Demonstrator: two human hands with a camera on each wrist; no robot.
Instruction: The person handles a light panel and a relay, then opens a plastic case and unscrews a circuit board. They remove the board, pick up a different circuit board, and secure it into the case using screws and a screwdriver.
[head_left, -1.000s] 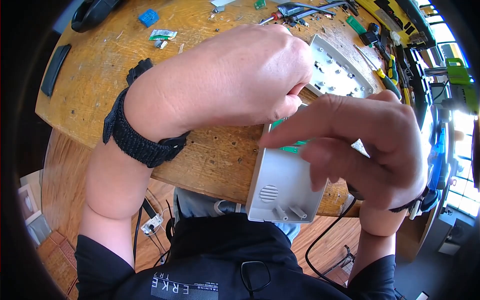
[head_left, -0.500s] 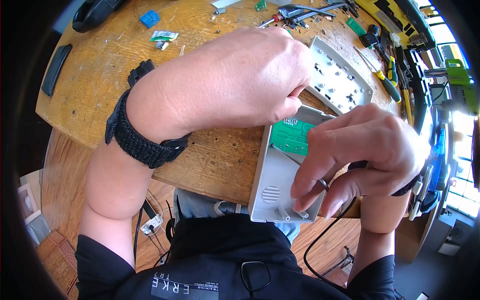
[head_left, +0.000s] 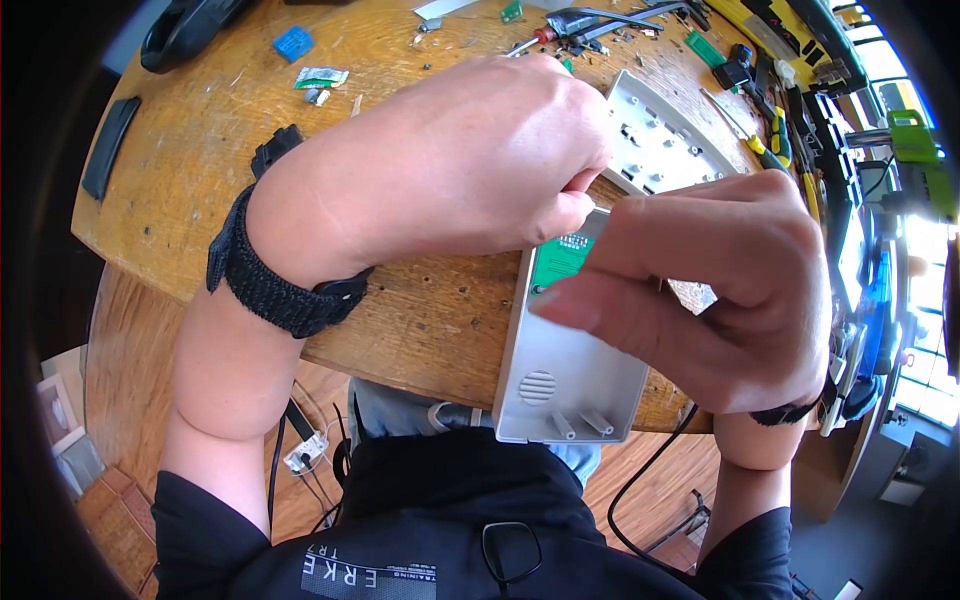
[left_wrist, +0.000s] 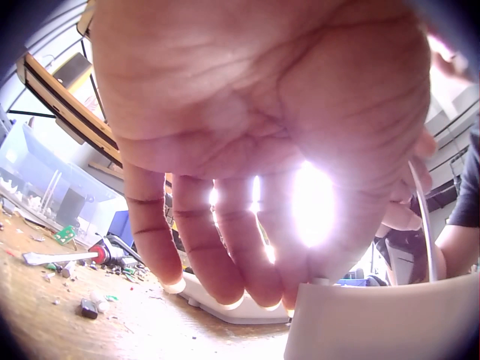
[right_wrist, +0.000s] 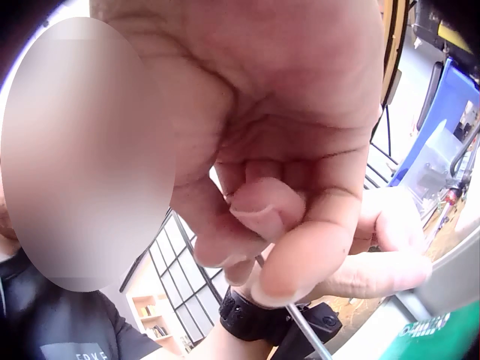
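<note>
A grey plastic casing [head_left: 570, 375] with a speaker grille lies open side up at the bench's front edge. Inside its far part sits a green circuit board [head_left: 556, 265], partly covered by fingers. My left hand [head_left: 480, 150] holds the casing's far left corner, thumb and fingertips at the rim. Over the casing, my right hand [head_left: 715, 290] pinches a thin metal rod [right_wrist: 309, 330] between thumb and fingers. The rod slants down towards the board, and its upper part is hidden in the hand. In the left wrist view the rod [left_wrist: 424, 217] rises above the casing wall [left_wrist: 386, 319].
Behind the hands lies a second grey casing half [head_left: 665, 135]. A red-collared screwdriver [head_left: 545, 35] and scraps lie at the back. Yellow-green handled tools [head_left: 770, 155] line the right side. A blue block [head_left: 293, 44] and a torn packet [head_left: 321, 78] rest at the left.
My right hand has turned and risen from near the casing's front end, its thumb now pointing left over the board. The left hand stays at the corner.
</note>
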